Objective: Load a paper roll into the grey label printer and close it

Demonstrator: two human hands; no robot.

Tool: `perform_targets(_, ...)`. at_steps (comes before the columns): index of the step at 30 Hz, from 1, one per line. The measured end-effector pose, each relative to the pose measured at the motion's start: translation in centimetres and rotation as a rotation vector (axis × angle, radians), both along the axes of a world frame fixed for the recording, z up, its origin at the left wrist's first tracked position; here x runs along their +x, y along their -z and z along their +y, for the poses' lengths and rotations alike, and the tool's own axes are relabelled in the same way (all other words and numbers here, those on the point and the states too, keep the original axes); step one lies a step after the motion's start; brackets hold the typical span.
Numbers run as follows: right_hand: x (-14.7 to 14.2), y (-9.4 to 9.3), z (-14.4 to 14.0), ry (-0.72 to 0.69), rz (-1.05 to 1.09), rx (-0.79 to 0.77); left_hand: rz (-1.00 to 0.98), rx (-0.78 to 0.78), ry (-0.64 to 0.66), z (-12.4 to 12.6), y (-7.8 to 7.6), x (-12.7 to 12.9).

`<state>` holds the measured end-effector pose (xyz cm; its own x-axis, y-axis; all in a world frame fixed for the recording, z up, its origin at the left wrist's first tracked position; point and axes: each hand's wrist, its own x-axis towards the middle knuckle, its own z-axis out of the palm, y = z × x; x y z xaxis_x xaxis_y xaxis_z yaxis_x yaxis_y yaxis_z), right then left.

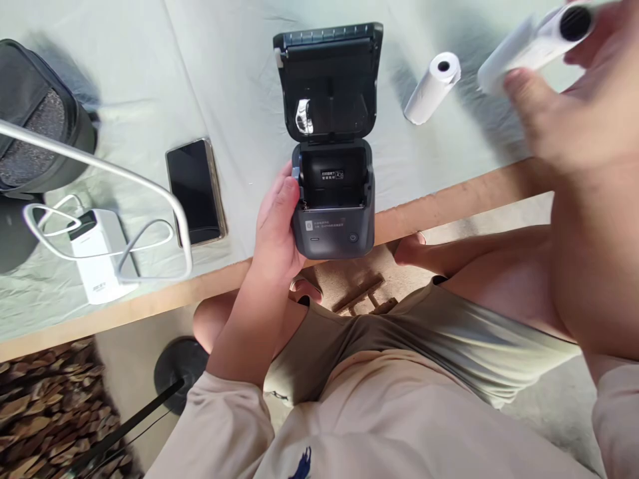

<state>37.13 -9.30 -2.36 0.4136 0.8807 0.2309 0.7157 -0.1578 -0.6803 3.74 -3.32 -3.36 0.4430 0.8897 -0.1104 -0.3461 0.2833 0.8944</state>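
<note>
My left hand [276, 226] grips the left side of a small dark grey printer [333, 226] that stands at the table's near edge. Its lid [329, 80] is swung open and away from me, and the paper bay [332, 179] is empty. My right hand [564, 113] is raised at the upper right, close to the camera and blurred, holding a white paper roll [534, 43] with a dark core. A second white paper roll [432, 88] lies on the table to the right of the lid.
A black smartphone [196, 191] lies left of the printer. Further left sit a white power bank [100, 256] with a looped white cable [144, 233] and a dark bag [40, 120]. A pale cloth [150, 80] covers the wooden table [449, 199]. My knees are below the edge.
</note>
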Motion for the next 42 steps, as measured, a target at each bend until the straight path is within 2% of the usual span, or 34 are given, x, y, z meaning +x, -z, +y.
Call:
perform_targets(2, 0.5, 0.5, 0.2, 0.185, -0.126, -0.031, -0.011, 0.003, -0.002, 0.0, 0.1, 0.1)
perform_targets(3, 0.4, 0.6, 0.2, 0.201, -0.175, -0.032, -0.009, 0.009, -0.008, 0.0, 0.1, 0.1)
perform_targets(4, 0.2, 0.7, 0.2, 0.171, -0.205, 0.005, -0.002, 0.015, -0.014, 0.0, 0.1, 0.1)
perform_targets(7, -1.8, 0.1, 0.0, 0.041, -0.323, 0.246, 0.029, 0.021, -0.025, 0.0, 0.1, 0.1)
perform_targets(8, -2.8, -0.2, 0.0, 0.034, -0.339, 0.259, 0.036, 0.017, -0.023, 0.0, 0.1, 0.1)
perform_targets(10, -5.1, -0.8, 0.6, 0.002, -0.274, 0.151, 0.039, 0.013, -0.011, 0.0, 0.2, 0.1)
perform_targets(14, -8.5, -1.4, 3.2, 0.092, -0.114, -0.065, -0.015, 0.043, -0.001, 0.2, 0.4, 0.1)
perform_targets(16, -8.9, -1.4, 4.3, 0.111, -0.069, -0.11, -0.034, 0.035, 0.001, 0.2, 0.4, 0.1)
perform_targets(19, -8.4, -1.1, 4.9, 0.106, -0.049, -0.083, -0.034, 0.024, 0.012, 0.1, 0.4, -0.1)
perform_targets(23, -7.2, 0.2, 4.9, 0.029, -0.045, 0.0, -0.013, 0.054, 0.005, -0.1, 0.6, -0.5)
perform_targets(26, -6.8, 1.1, 4.9, -0.032, -0.004, 0.147, 0.013, 0.075, -0.015, -0.1, 0.7, -0.6)
perform_targets(30, -7.5, 1.4, 5.0, -0.062, 0.31, 0.26, -0.004, 0.056, 0.003, -0.1, 0.7, -0.4)
perform_targets(33, -8.2, 1.3, 5.4, -0.147, 0.501, 0.324, -0.03, 0.036, 0.026, -0.1, 0.6, -0.4)
perform_targets(38, -8.9, -0.1, 4.3, -0.237, 0.352, 0.594, -0.056, 0.012, 0.027, -0.2, 0.4, -0.4)
perform_targets(40, -9.6, -1.2, 2.9, -0.337, 0.234, 0.577, -0.05, 0.014, 0.02, -0.4, 0.3, -0.3)
perform_targets(42, -10.5, -2.3, 1.4, -0.471, 0.098, 0.487, -0.046, 0.021, -0.001, -0.5, 0.2, -0.2)
